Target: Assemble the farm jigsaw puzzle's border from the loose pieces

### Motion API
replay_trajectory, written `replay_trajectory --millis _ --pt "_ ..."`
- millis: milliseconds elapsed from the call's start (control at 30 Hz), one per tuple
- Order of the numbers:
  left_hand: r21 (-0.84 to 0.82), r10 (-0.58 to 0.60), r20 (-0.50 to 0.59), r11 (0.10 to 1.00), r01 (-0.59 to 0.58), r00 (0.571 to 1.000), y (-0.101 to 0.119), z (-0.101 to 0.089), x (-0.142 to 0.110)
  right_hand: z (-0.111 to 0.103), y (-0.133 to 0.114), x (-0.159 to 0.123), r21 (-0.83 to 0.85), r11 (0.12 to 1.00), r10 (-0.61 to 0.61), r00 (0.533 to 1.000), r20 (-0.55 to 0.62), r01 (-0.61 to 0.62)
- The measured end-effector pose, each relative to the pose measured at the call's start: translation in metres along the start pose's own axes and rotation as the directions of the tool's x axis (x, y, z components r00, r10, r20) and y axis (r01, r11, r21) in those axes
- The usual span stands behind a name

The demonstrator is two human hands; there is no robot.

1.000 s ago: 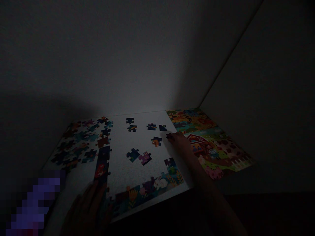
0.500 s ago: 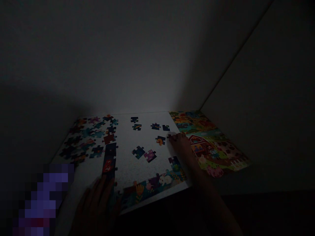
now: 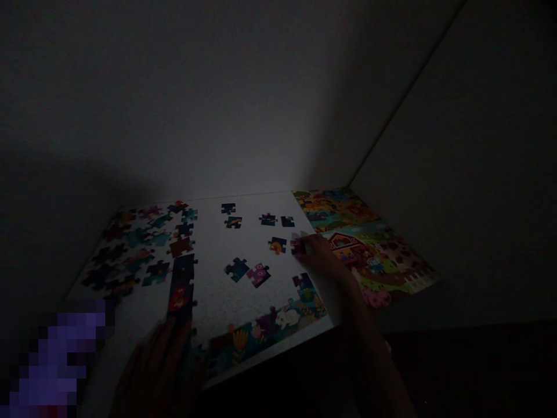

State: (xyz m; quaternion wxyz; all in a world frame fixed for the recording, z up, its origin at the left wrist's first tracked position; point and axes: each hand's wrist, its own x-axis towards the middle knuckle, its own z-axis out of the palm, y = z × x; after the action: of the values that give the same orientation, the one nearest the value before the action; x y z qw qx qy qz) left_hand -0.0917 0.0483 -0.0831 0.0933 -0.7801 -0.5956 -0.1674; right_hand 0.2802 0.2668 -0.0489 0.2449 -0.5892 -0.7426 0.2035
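My right hand (image 3: 319,252) is at the right side of the white board (image 3: 217,296), its fingertips closed on a dark reddish puzzle piece (image 3: 298,247). Just left of that piece lies a dark one with an orange shape (image 3: 277,245). My left hand (image 3: 154,363) rests with fingers stretched out over the near left corner of the joined puzzle border. Its left strip (image 3: 183,284) carries a red figure. Along the near edge runs a joined row with a white rabbit (image 3: 287,317), which meets a dark piece (image 3: 304,287) at the right.
Many loose pieces (image 3: 139,238) crowd the board's left part. Several others, among them a pink-purple piece (image 3: 258,274), are spread over the middle. A colourful farm picture (image 3: 378,261) lies to the right. Walls (image 3: 209,116) rise behind; the light is dim.
The whole view has shifted, so the board appears farther left. My right hand has drawn the reddish piece slightly toward me, and more of it shows. My left hand stays on the border.
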Motion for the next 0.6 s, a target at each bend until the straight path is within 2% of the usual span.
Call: replay_trajectory --millis 100,167,267,333,467,600 --pt "0.001 0.003 0.042 1.000 -0.003 0.999 -0.004 0.000 -0.003 -0.004 -0.002 0.000 0.061 0.998 0.009 0.999 0.039 -0.012" --pt "0.007 -0.033 0.051 0.999 0.032 0.998 -0.004 -0.001 -0.002 -0.006 -0.004 -0.002 0.221 0.974 0.040 0.997 0.072 -0.055" --pt "0.022 -0.102 0.045 0.995 0.101 0.994 0.001 -0.004 0.002 -0.010 -0.010 -0.006 0.563 0.817 0.033 0.984 0.173 -0.126" --pt "0.009 -0.100 0.071 0.995 0.100 0.992 0.005 -0.006 0.004 -0.012 -0.016 -0.008 0.681 0.719 -0.031 0.973 0.230 -0.138" --pt "-0.011 -0.075 0.081 0.997 0.076 0.994 0.007 -0.010 0.003 -0.013 -0.018 -0.011 0.669 0.723 -0.093 0.936 0.341 -0.172" --pt "-0.016 -0.045 0.100 0.999 0.047 0.994 0.006 -0.011 0.001 -0.008 -0.014 -0.010 0.619 0.769 -0.079 0.937 0.340 -0.160"
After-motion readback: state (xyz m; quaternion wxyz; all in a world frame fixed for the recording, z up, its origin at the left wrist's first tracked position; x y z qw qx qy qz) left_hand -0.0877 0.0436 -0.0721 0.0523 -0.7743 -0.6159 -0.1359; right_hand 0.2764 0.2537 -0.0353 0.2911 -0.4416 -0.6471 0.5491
